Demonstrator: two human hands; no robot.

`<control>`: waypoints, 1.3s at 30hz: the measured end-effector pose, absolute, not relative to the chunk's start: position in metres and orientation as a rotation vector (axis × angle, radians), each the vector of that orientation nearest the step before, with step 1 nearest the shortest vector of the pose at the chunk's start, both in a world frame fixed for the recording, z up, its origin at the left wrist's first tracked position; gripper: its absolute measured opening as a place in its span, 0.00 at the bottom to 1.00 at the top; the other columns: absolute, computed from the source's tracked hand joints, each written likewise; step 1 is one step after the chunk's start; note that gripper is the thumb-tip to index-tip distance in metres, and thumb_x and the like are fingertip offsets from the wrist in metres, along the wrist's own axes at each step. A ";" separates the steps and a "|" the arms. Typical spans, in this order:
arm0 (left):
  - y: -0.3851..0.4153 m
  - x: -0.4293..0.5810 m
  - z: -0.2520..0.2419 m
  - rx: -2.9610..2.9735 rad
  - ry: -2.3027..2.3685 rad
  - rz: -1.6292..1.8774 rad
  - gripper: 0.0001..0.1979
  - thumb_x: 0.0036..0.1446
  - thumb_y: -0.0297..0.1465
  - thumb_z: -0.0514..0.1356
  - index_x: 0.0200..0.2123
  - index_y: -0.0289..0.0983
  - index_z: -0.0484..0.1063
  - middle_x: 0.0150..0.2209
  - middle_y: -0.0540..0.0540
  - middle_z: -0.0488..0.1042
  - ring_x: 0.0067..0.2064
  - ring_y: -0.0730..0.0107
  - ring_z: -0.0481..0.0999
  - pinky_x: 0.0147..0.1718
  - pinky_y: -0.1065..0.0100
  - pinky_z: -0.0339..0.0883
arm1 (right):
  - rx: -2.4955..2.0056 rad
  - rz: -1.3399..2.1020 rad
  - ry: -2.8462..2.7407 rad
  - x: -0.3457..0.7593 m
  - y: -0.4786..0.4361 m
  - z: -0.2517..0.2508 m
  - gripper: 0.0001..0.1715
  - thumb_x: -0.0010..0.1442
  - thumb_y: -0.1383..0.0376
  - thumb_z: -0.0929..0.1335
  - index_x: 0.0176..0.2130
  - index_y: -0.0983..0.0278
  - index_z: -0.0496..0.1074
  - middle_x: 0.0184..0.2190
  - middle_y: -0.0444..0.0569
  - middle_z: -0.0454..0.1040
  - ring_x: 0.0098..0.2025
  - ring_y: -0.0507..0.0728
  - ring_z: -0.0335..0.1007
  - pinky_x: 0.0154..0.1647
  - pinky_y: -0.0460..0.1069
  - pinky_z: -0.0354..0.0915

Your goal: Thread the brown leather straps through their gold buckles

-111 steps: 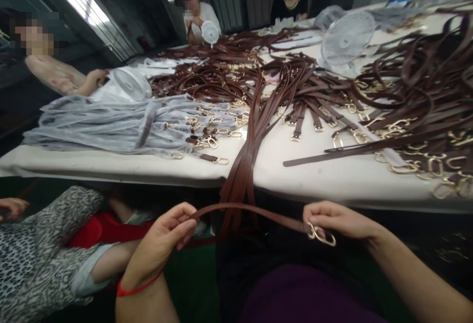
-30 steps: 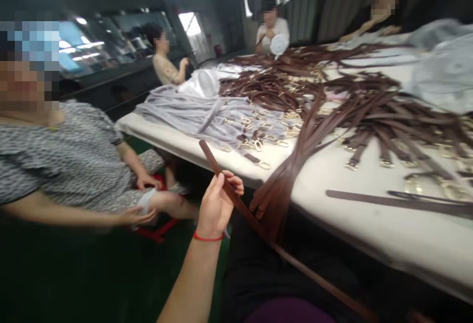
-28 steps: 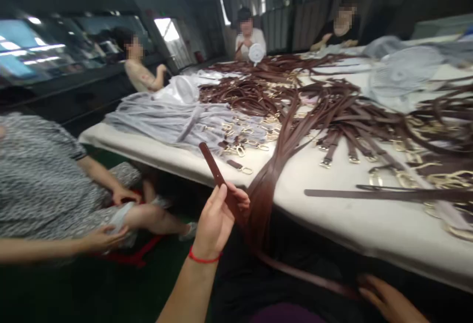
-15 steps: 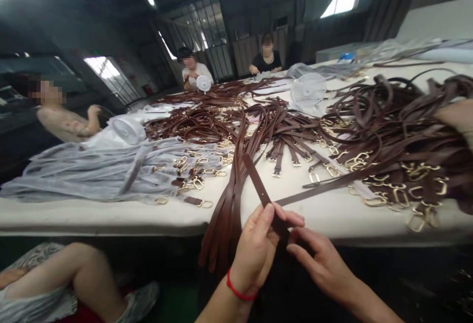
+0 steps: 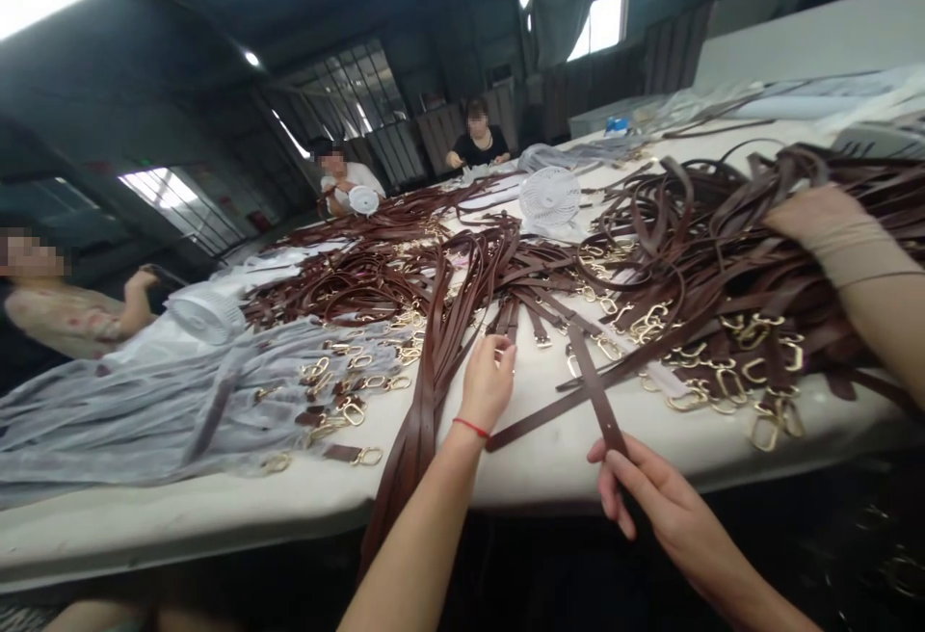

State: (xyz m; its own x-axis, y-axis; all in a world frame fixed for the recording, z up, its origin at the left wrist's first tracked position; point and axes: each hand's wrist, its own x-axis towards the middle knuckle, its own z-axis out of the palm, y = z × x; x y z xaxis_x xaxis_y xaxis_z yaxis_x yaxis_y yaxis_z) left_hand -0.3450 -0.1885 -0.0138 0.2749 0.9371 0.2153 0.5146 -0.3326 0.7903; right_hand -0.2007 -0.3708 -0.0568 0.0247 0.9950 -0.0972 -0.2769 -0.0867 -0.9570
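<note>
My right hand (image 5: pixel 654 487) pinches a flat brown leather strap (image 5: pixel 598 391) between thumb and fingers. The strap's free end points up and away over the table, and small holes show along it. My left hand (image 5: pixel 488 381), with a red cord at the wrist, reaches over the table beside a long bundle of brown straps (image 5: pixel 423 401). Its fingers are curled near the buckled strap ends (image 5: pixel 541 331); what they hold, if anything, is hidden. Another loose strap (image 5: pixel 531 423) lies on the pale tabletop between my hands.
Another person's hand (image 5: pixel 813 213) rests in a heap of straps with gold clasps (image 5: pixel 729 381) on the right. Grey wrapped straps (image 5: pixel 166 410) lie at left. White fans (image 5: pixel 550 197) stand among the piles. Several co-workers sit around the table (image 5: pixel 65 540).
My left hand has let go of the strap and moved forward to the buckled ends. My right hand now holds the strap, farther right. The view has shifted to the right.
</note>
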 end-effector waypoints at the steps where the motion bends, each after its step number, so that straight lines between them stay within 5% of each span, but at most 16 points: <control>1: -0.172 -0.344 -0.019 2.000 1.431 0.867 0.07 0.59 0.34 0.57 0.36 0.36 0.70 0.41 0.40 0.72 0.44 0.61 0.72 0.45 0.65 0.61 | -1.096 1.374 -0.929 -0.197 -0.372 -0.058 0.23 0.66 0.48 0.60 0.44 0.64 0.66 0.22 0.43 0.69 0.19 0.50 0.59 0.23 0.46 0.55; 6: -0.134 -0.335 -0.035 2.029 1.619 0.648 0.13 0.46 0.33 0.67 0.23 0.37 0.64 0.32 0.40 0.71 0.41 0.55 0.72 0.42 0.63 0.60 | -1.098 1.442 -0.956 -0.195 -0.379 -0.061 0.24 0.66 0.47 0.60 0.41 0.64 0.67 0.22 0.43 0.68 0.20 0.49 0.59 0.24 0.46 0.54; 10: -0.144 -0.344 -0.036 1.988 1.583 0.556 0.14 0.43 0.30 0.66 0.19 0.39 0.60 0.23 0.47 0.67 0.32 0.61 0.70 0.33 0.66 0.59 | -1.086 1.452 -0.968 -0.199 -0.383 -0.061 0.26 0.66 0.47 0.59 0.36 0.65 0.69 0.22 0.44 0.68 0.21 0.50 0.59 0.26 0.47 0.55; 19: -0.238 -0.416 -0.019 1.435 1.238 0.505 0.12 0.50 0.35 0.62 0.35 0.37 0.65 0.23 0.54 0.65 0.23 0.77 0.61 0.22 0.75 0.51 | -1.110 1.504 -1.006 -0.208 -0.381 -0.066 0.27 0.66 0.48 0.60 0.34 0.67 0.72 0.22 0.45 0.70 0.21 0.50 0.62 0.27 0.47 0.56; 26: -0.289 -0.423 -0.016 1.071 0.986 0.456 0.16 0.53 0.42 0.61 0.30 0.37 0.59 0.23 0.53 0.67 0.16 0.84 0.53 0.14 0.76 0.40 | -1.060 1.486 -0.969 -0.231 -0.376 -0.069 0.25 0.66 0.50 0.61 0.54 0.64 0.63 0.22 0.43 0.71 0.17 0.50 0.62 0.22 0.46 0.56; 33: -0.304 -0.386 -0.042 1.249 0.898 0.439 0.13 0.54 0.39 0.59 0.36 0.37 0.61 0.20 0.54 0.66 0.19 0.75 0.66 0.19 0.74 0.60 | -1.061 1.295 -0.853 -0.235 -0.378 -0.064 0.17 0.66 0.53 0.63 0.47 0.62 0.63 0.28 0.45 0.71 0.22 0.50 0.62 0.25 0.46 0.60; 39: -0.308 -0.378 -0.048 1.081 0.779 0.421 0.14 0.56 0.39 0.57 0.39 0.36 0.63 0.24 0.49 0.70 0.17 0.79 0.62 0.13 0.78 0.50 | -1.151 1.278 -0.811 -0.230 -0.388 -0.071 0.18 0.64 0.51 0.64 0.43 0.63 0.65 0.24 0.43 0.68 0.18 0.47 0.58 0.17 0.42 0.54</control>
State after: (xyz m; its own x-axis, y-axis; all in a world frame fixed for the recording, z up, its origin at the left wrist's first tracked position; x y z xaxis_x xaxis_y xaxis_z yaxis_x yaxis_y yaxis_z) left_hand -0.3776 -0.3079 -0.0478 0.6675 0.6538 -0.3563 0.0603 0.4294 0.9011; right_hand -0.2302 -0.3876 -0.0714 0.1607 0.9777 -0.1354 -0.2936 -0.0836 -0.9523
